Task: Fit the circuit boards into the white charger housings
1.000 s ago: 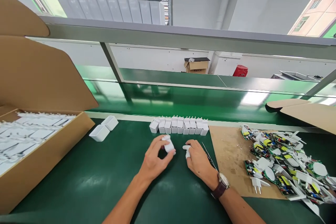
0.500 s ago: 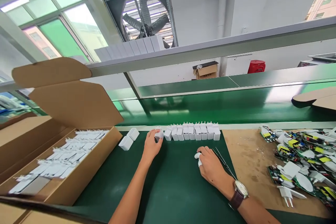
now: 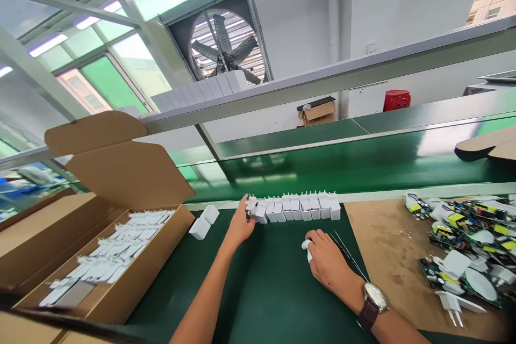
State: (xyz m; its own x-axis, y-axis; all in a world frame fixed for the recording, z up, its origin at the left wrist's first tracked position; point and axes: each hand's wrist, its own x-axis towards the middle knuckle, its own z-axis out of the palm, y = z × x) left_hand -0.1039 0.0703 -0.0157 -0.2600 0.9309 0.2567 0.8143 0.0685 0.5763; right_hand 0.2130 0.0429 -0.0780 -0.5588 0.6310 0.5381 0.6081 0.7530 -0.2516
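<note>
My left hand [image 3: 238, 227] reaches forward to the left end of a row of white charger housings [image 3: 296, 207] standing along the far edge of the green mat [image 3: 266, 285]. Its fingertips pinch the end housing [image 3: 252, 208], which touches the row. My right hand [image 3: 327, 261] rests on the mat in front of the row, knuckles up and fingers curled. White finger cots [image 3: 306, 246] cover its fingertips, and nothing shows inside them. A watch sits on that wrist. Thin metal tweezers [image 3: 345, 250] lie just right of this hand.
An open cardboard box [image 3: 133, 279] of white parts stands at the left. Two loose white shells [image 3: 203, 221] lie beside it. A brown board [image 3: 382, 252] at the right carries a heap of circuit boards and plug parts [image 3: 467, 242]. A green conveyor belt [image 3: 342, 164] runs behind.
My left hand carried a white housing from the mat's middle to the row's left end and now presses it against the row. My right hand stayed put. The camera tilted up and left.
</note>
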